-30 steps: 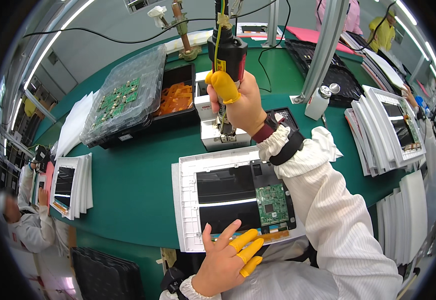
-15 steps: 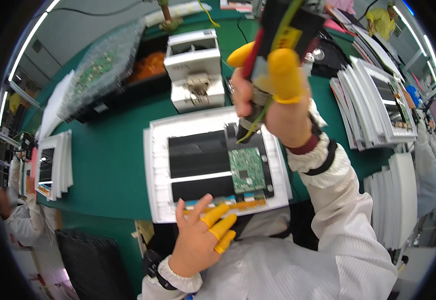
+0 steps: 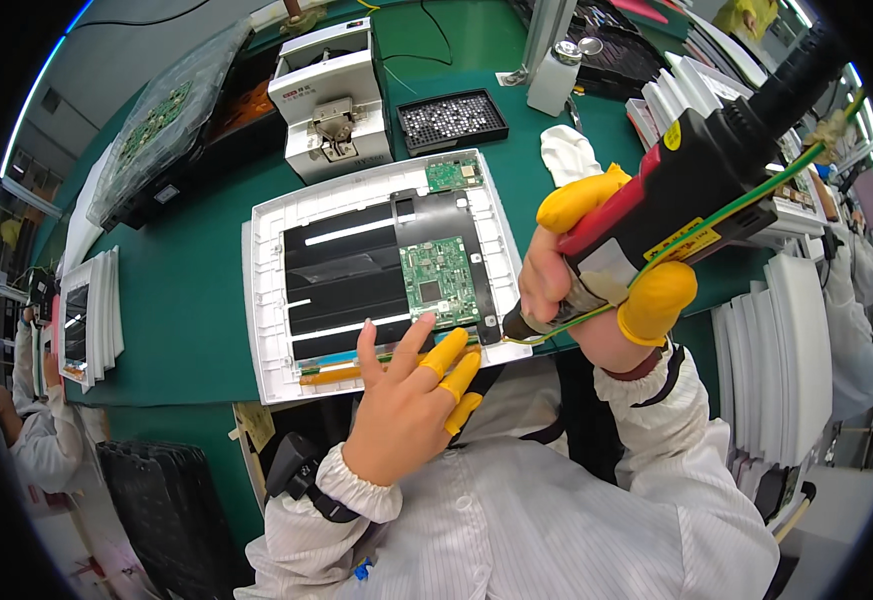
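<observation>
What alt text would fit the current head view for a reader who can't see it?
A person's right-hand grip holds a black-and-red power screwdriver, its tip near the lower-right corner of a white rectangular plastic housing on a green table. The spread left-hand grip lies over the housing's lower edge, near a square green circuit board.

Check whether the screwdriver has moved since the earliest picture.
Yes: judged against the white machine, the screwdriver in the right hand has come rightward and nearer the person, its tip now by the white frame.
</observation>
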`<state>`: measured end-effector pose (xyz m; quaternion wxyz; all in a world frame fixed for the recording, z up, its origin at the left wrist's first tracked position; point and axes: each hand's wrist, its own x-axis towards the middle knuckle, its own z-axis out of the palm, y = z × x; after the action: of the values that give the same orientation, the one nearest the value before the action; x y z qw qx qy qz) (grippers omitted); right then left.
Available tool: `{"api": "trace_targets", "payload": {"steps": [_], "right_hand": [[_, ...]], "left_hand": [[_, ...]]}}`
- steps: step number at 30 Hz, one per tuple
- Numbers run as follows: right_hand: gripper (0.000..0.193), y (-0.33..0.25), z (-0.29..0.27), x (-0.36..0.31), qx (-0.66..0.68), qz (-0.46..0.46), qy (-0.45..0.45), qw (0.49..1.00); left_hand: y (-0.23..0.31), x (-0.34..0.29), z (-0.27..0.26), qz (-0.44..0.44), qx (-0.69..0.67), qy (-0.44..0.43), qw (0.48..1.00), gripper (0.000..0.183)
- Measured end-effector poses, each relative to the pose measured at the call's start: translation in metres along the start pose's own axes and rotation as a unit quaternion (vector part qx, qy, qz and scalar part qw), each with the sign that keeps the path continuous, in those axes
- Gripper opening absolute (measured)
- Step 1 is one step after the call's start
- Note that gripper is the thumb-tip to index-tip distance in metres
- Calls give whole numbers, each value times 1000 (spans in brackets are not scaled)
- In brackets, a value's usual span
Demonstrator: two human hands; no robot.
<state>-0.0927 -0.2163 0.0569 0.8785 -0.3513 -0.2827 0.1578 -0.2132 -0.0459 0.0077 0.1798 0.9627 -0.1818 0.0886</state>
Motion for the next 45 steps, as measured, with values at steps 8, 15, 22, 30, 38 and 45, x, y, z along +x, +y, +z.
{"api": "trace_targets", "payload": {"steps": [8,15,22,30,38,45], "right_hand": [[93,-4,3,-10,-155,97,46,982],[84,6,4,-13,-158,74,25,984],[76,12,5,-11,-215,102,21,971],[73,15,7,-11,-220,84,38,971],[73,14,11,-10,-229,102,2,968],[75,16,8,-12,-226,113,19,967]], "left_hand": [[-7,17,3,63,-26,-36,997,28],[-16,19,-4,89,28,-154,984,20],[-18,16,-1,68,-13,-123,990,21],[-18,15,-1,68,-42,-104,991,33],[-18,13,-2,61,-38,-113,991,29],[-18,15,-7,56,-28,-159,985,28]]}}
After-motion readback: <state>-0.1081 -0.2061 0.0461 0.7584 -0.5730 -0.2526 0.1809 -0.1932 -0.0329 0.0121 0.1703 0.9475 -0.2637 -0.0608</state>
